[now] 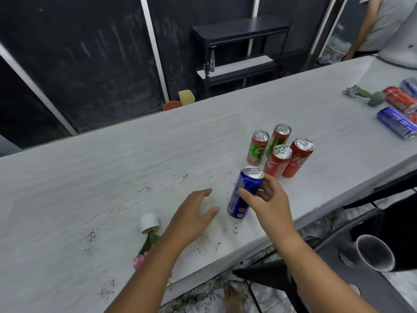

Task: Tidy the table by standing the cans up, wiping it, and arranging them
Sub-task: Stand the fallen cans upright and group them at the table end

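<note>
A blue can (244, 193) stands slightly tilted on the white table (112, 177), with my right hand (268, 199) wrapped around its right side. My left hand (194, 213) hovers open just left of the can, fingers spread, touching nothing. Behind the blue can several cans stand upright in a cluster: two green ones (258, 147) (278, 137) and two red ones (277, 163) (299, 157). Dark crumbs (146, 189) are scattered over the table near my hands.
A tipped white pot with a pink flower (147, 236) lies by my left forearm. At the far right lie more cans, red (399, 99) and blue (396, 123), beside another toppled flower pot (363, 94). A person stands at the back right. A metal cup (374, 253) sits below the table edge.
</note>
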A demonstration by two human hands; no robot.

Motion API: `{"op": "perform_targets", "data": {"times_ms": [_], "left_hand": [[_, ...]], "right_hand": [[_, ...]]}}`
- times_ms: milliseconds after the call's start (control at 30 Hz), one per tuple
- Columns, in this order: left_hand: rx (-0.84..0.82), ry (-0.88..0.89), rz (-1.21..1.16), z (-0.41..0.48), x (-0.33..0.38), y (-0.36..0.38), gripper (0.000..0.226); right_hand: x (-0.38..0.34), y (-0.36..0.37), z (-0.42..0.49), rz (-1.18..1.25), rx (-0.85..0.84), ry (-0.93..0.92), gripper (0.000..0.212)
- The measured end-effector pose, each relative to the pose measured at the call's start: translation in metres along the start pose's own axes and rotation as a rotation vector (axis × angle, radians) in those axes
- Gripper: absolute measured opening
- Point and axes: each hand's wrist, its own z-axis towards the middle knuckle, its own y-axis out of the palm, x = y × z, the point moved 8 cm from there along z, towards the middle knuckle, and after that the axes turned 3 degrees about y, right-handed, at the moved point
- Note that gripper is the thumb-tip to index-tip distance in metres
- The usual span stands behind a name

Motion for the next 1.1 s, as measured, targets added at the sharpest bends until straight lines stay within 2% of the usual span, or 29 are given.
{"op": "perform_targets", "data": {"times_ms": [100, 267, 367, 800, 1000, 1100], "left_hand": [[0.011, -0.015, 0.168, 0.005, -0.021, -0.009, 0.059], [0.017, -0.053, 0.25, 0.011, -0.041, -0.007, 0.049], [0.036, -0.056, 0.263, 0.014, -0.041, -0.006, 0.047], [0.055, -0.05, 0.272, 0.013, -0.044, -0.005, 0.047], [0.047, -0.056, 0.227, 0.011, -0.04, -0.012, 0.047], [0.116, -0.033, 0.207, -0.001, -0.036, -0.026, 0.044]], "right_hand": [[-0.008, -0.041, 0.002, -0.022, 0.136, -0.072, 0.06], [-0.011, -0.107, 0.016, -0.05, 0.351, -0.125, 0.064], [-0.003, -0.132, 0.026, -0.078, 0.419, -0.108, 0.064], [0.033, -0.143, 0.042, -0.164, 0.39, -0.037, 0.072], [0.06, -0.133, 0.013, -0.212, 0.409, 0.155, 0.087], [0.067, -0.115, -0.02, -0.307, 0.4, 0.158, 0.074]]}}
